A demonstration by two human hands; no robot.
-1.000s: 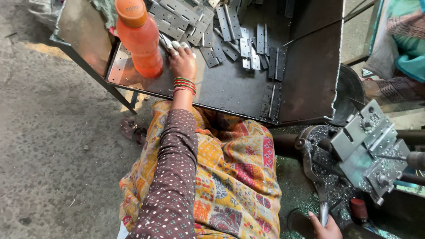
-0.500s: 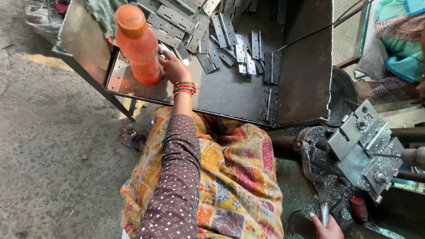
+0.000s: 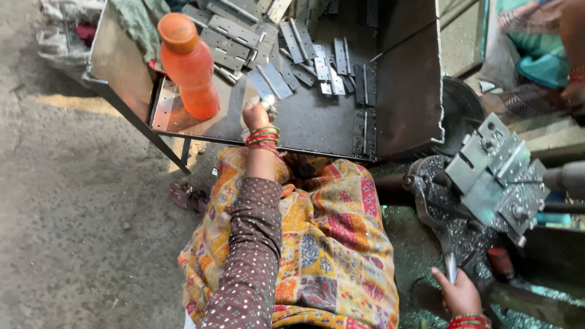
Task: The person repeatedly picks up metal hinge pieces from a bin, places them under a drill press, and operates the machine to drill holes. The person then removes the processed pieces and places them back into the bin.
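My left hand [image 3: 256,114], with red and green bangles at the wrist, is closed around a grey metal hinge plate [image 3: 272,81] that it lifts off the metal tray [image 3: 317,125]. Several more hinge plates [image 3: 332,67] lie heaped at the tray's far side. An orange plastic bottle [image 3: 188,66] stands on the tray just left of that hand. My right hand [image 3: 458,293] sits low at the right, gripping the metal lever handle [image 3: 450,265] of a press machine [image 3: 496,173].
A patterned orange cloth [image 3: 323,237] covers my lap. Metal shavings [image 3: 420,244] lie around the machine base. A sandal [image 3: 186,195] rests on the concrete floor [image 3: 73,213] under the tray. Another person's arm [image 3: 570,49] shows at the top right.
My left hand has drawn back from the pile toward me, now holding a hinge plate. The view has shifted slightly. My right hand stays on the lever.
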